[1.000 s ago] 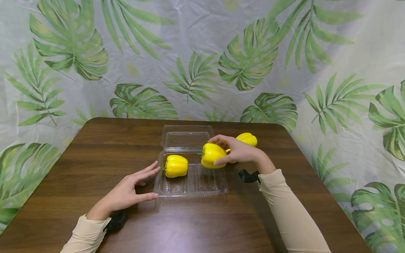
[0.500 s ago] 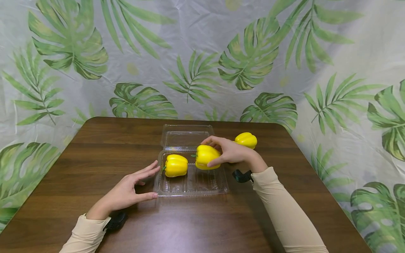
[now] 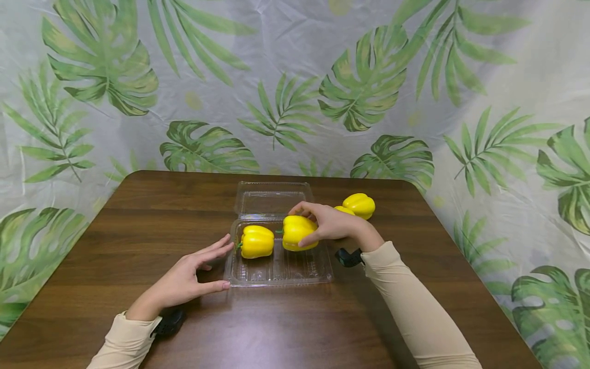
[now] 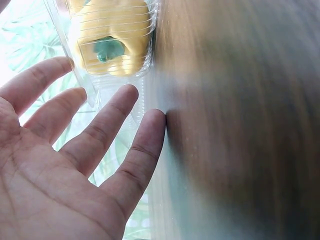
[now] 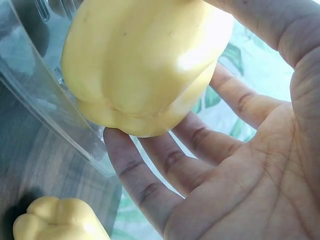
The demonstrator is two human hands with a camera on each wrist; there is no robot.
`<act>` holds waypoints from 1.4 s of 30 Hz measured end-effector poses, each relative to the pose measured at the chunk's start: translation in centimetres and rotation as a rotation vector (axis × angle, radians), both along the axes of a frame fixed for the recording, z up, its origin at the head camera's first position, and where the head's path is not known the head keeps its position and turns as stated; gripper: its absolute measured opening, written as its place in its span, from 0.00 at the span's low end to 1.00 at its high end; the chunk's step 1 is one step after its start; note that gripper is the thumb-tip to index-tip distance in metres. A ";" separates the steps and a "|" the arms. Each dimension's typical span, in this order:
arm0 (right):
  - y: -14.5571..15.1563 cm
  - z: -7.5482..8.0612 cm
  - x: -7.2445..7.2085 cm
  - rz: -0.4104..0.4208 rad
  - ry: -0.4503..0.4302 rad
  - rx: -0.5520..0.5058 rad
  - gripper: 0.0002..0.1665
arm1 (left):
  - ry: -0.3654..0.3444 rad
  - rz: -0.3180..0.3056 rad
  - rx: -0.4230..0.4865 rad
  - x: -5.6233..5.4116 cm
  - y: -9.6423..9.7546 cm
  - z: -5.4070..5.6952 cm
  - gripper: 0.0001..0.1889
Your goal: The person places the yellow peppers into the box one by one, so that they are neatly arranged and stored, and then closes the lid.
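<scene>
My right hand (image 3: pixel 329 223) grips a yellow bell pepper (image 3: pixel 298 233) between thumb and fingers, over the right half of a clear plastic clamshell container (image 3: pixel 276 281). In the right wrist view the pepper (image 5: pixel 145 65) fills the space between thumb and fingertips, beside the container's wall. Another yellow bell pepper (image 3: pixel 257 242) lies in the left half, its green stem toward the left. My left hand (image 3: pixel 184 282) stays at the container's left side, fingers straight, fingertips right at the rim. The left wrist view shows these spread fingers (image 4: pixel 100 135) close to the clear wall.
Two more yellow bell peppers lie on the wooden table (image 3: pixel 152 220) right of the container; the farther pepper (image 3: pixel 359 206) shows well, the nearer pepper (image 3: pixel 344 210) is partly hidden behind my right hand. The container's lid (image 3: pixel 274 200) lies folded back toward the far edge.
My right hand has carried its pepper leftward and a little lower, over the container's right half. The left hand and the pepper inside have stayed in place.
</scene>
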State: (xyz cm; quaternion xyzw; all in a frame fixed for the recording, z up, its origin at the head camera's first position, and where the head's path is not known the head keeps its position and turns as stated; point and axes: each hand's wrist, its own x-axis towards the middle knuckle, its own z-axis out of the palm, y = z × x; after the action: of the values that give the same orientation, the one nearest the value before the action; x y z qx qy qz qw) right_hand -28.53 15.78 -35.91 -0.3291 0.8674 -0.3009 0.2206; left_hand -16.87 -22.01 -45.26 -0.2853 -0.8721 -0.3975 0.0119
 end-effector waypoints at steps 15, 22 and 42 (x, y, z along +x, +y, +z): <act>-1.1 0.2 0.2 0.000 0.027 0.096 0.42 | 0.013 -0.001 0.002 0.1 0.1 0.0 0.42; -1.7 0.1 0.2 -0.004 0.024 0.119 0.42 | 0.015 -0.006 0.001 0.0 0.0 0.0 0.42; -2.4 -0.3 0.2 -0.010 0.040 0.162 0.42 | 0.002 -0.002 -0.006 0.0 0.0 0.1 0.43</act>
State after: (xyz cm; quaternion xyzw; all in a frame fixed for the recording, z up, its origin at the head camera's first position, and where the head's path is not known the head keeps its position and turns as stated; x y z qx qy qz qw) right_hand -28.36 13.35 -36.20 -0.3117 0.8949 -0.2241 0.2274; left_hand -16.85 -22.02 -45.13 -0.2865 -0.8730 -0.3945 0.0113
